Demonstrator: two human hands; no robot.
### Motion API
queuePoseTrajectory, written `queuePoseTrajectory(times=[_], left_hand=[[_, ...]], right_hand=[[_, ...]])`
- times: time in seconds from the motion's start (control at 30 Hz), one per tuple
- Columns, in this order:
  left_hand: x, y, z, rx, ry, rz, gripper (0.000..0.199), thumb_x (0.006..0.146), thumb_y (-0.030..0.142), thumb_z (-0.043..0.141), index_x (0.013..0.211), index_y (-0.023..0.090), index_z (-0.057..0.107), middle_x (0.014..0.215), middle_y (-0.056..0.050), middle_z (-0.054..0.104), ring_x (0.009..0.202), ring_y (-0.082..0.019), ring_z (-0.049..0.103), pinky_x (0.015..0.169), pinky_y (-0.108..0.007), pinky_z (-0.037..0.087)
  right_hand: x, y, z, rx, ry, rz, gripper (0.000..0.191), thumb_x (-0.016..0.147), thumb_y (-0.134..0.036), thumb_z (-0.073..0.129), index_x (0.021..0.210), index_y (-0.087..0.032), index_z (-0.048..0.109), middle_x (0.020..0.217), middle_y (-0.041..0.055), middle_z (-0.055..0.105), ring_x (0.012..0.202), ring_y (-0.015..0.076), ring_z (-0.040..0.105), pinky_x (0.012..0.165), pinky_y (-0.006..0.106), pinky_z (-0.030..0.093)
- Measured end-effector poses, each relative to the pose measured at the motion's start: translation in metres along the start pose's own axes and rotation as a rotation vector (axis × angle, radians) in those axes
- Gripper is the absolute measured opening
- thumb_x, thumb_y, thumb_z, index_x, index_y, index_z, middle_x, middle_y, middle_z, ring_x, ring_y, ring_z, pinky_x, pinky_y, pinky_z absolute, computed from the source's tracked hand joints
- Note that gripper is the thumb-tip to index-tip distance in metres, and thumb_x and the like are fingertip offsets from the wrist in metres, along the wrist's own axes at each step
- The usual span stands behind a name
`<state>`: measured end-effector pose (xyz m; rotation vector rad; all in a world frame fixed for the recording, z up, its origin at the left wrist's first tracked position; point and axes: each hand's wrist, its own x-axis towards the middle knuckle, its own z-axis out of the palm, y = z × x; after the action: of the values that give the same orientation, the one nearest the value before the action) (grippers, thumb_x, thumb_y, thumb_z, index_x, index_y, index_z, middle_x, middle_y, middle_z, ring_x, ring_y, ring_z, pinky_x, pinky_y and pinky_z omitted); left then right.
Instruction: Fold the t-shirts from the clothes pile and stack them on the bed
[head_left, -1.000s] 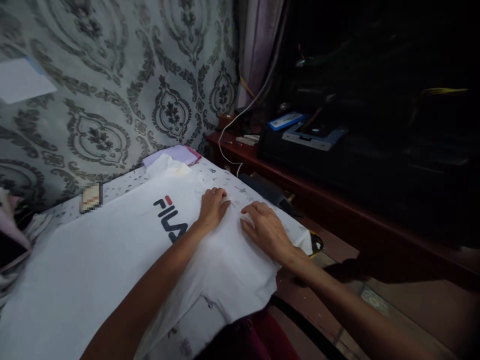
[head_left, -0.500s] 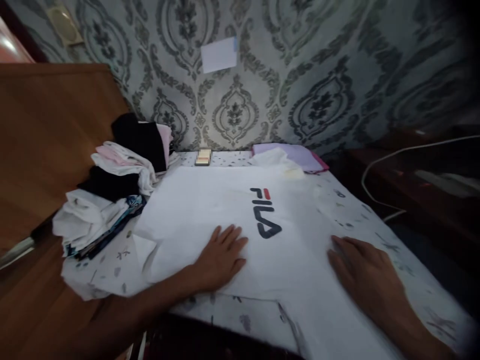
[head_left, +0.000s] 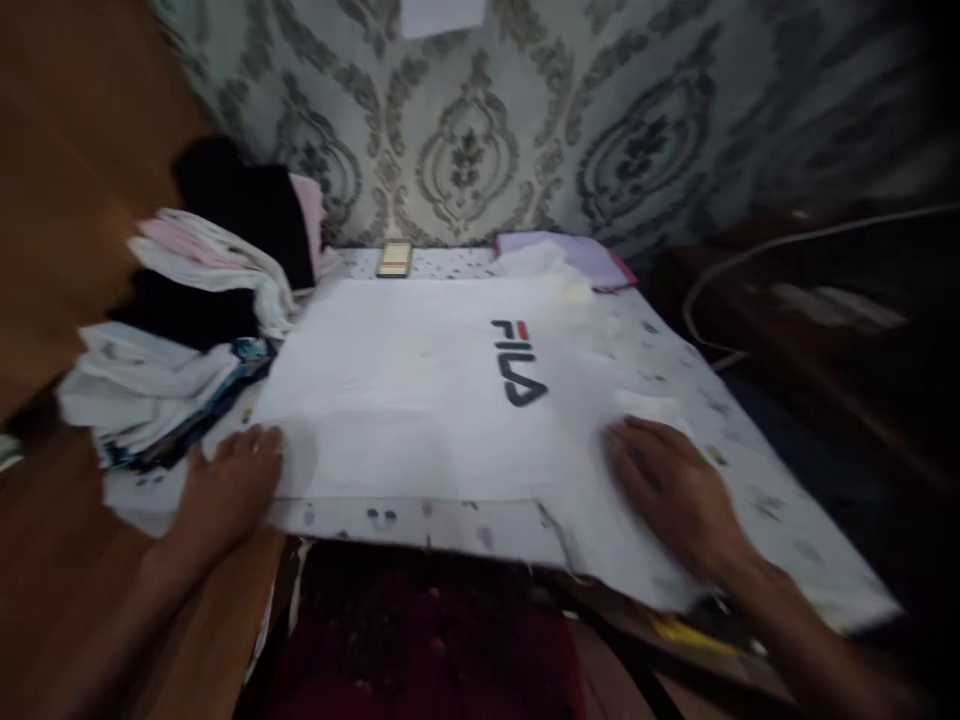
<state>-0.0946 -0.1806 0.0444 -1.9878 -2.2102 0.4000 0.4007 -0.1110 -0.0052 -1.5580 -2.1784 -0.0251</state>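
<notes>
A white T-shirt with dark FILA lettering and a red bar lies spread on a patterned sheet, its hem toward the left. My left hand rests at the shirt's near left corner, fingers slightly apart and stretched over the cloth's edge. On the right, my right hand lies on the shirt near the sleeve, fingers extended and somewhat blurred. Both palms face down, so what lies beneath them is hidden.
Folded clothes in white, black and pink are piled at the left beside a wooden panel. A small box-like object and purple cloth lie near the wall. A white cable hangs at the right.
My left hand has moved left from the shirt's middle to its near left corner, where a folded-over flap now lies flat. My right hand stays on the right side. The view has tilted down.
</notes>
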Motion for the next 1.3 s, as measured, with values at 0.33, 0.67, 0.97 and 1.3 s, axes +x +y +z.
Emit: queuePoseTrajectory(times=[0.33,0.67,0.97,1.3], left_hand=[[0.017,0.089,-0.011,-0.386,0.340,0.717,0.043,0.104,0.039,0.028,0.131,0.023,0.057,0.136,-0.009,0.063,0.125,-0.024,0.059,0.102,-0.042,0.053],[0.054,0.187,-0.030,-0.499,0.280,1.110,0.042,0.106,0.040,0.028,0.132,0.020,0.054,0.144,-0.011,0.057,0.136,-0.025,0.050,0.111,-0.048,0.045],[0.090,0.136,0.003,-0.350,0.197,0.801,0.052,0.104,0.051,0.028,0.151,0.031,0.038,0.162,-0.005,0.037,0.151,-0.023,0.029,0.122,-0.053,0.025],[0.170,0.128,-0.030,-0.410,0.116,0.433,0.059,0.103,0.048,0.031,0.153,0.017,0.038,0.163,-0.015,0.030,0.151,-0.031,0.027,0.119,-0.057,0.027]], right_hand=[[-0.042,-0.046,-0.021,0.192,-0.059,-0.094,0.023,0.099,-0.029,0.051,0.111,-0.022,0.069,0.121,0.0126,0.065,0.113,0.0248,0.063,0.092,0.045,0.058],[-0.095,-0.080,-0.019,0.133,0.055,-0.145,0.021,0.098,-0.016,0.051,0.112,-0.020,0.066,0.098,0.0085,0.069,0.090,0.0214,0.062,0.078,0.037,0.054],[-0.060,-0.062,-0.064,0.429,-0.293,0.006,0.016,0.097,-0.037,0.055,0.090,-0.030,0.068,0.085,0.0041,0.071,0.075,0.0205,0.068,0.065,0.033,0.058],[0.116,-0.069,0.018,0.235,-0.178,-0.193,0.037,0.097,-0.034,0.050,0.129,-0.019,0.062,0.140,0.0162,0.059,0.130,0.0288,0.055,0.106,0.049,0.048]])
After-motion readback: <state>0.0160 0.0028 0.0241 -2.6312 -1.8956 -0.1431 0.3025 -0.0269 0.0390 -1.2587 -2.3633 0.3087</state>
